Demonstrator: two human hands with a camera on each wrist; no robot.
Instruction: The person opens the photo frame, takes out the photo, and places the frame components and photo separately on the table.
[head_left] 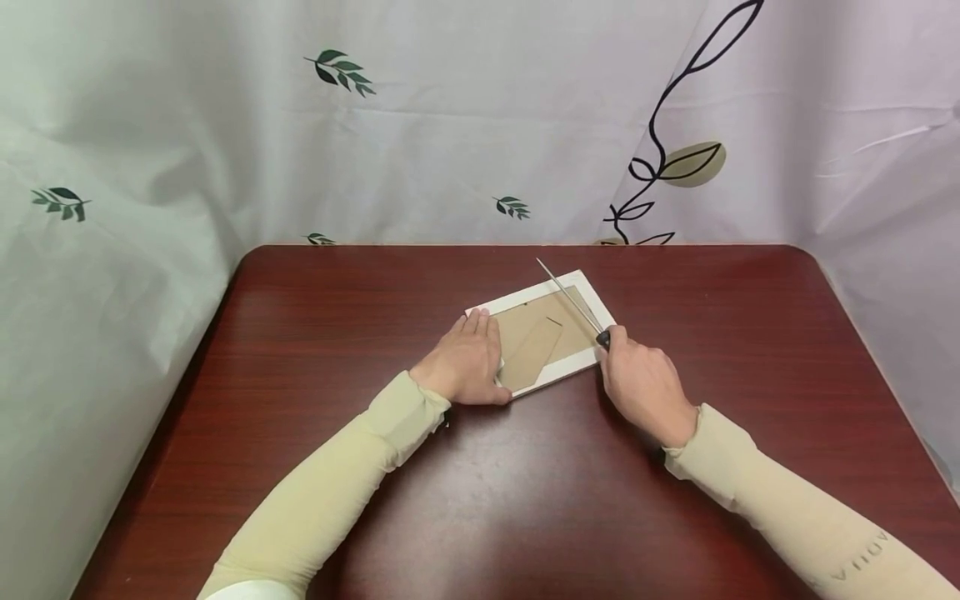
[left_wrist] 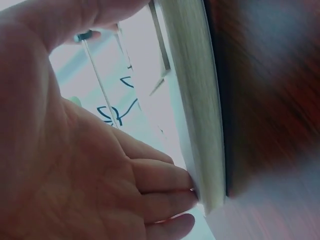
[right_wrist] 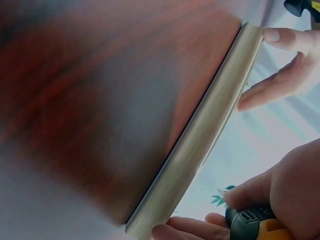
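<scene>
A white-edged picture frame point(head_left: 517, 299) lies on the table with its brown backing point(head_left: 581, 337) and slanted stand flap point(head_left: 536, 352) facing up. My left hand point(head_left: 472, 362) rests across its left end, fingers straight toward the far corner and thumb at the near edge. In the left wrist view, those fingertips touch the pale side of the frame point(left_wrist: 192, 100). My right hand point(head_left: 645, 383) grips a screwdriver point(head_left: 573, 302) by its black and yellow handle point(right_wrist: 252, 220) at the frame's right end. The metal shaft slants over the backing, its tip beyond the far edge.
The dark red wooden table point(head_left: 315, 333) extends around the frame on all sides. Behind it and at both sides hangs a pale curtain point(head_left: 420, 150) with leaf prints, meeting the table's back edge.
</scene>
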